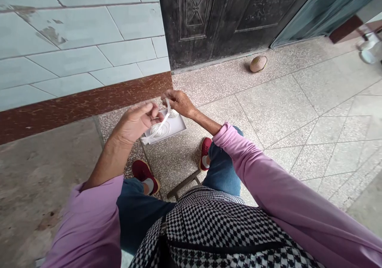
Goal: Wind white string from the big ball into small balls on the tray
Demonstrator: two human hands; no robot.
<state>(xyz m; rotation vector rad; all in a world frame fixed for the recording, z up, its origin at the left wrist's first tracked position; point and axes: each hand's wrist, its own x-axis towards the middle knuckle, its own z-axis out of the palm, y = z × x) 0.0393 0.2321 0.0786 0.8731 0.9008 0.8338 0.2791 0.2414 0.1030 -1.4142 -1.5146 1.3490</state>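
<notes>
White, ribbon-like strip point(168, 105) hangs between the person's two hands, above a shallow white tray point(179, 127). The right hand point(180, 102), over the tray's far side, appears to pinch the strip's upper part between thumb and fingers. The left hand point(135, 121), above the tray's left side, has its fingers loosely curled with their tips close to the strip; whether they press on it cannot be told. From there the strip slants down toward the tray's near left corner.

Inside the tray lies a loose coil of white cord point(159, 130), with a second white bundle point(173, 113) near its far side, partly behind the right hand. The handling looks under way rather than finished: the strip is up in the hands, no closed knot or finished piece can be made out, and the coiled cord remains to be dealt with, if it is meant to be used.

Nearer than the tray are two red shoes point(146, 175); beyond it run a brown skirting point(89, 101) and, to the right, a dark panelled door point(221, 21).
</notes>
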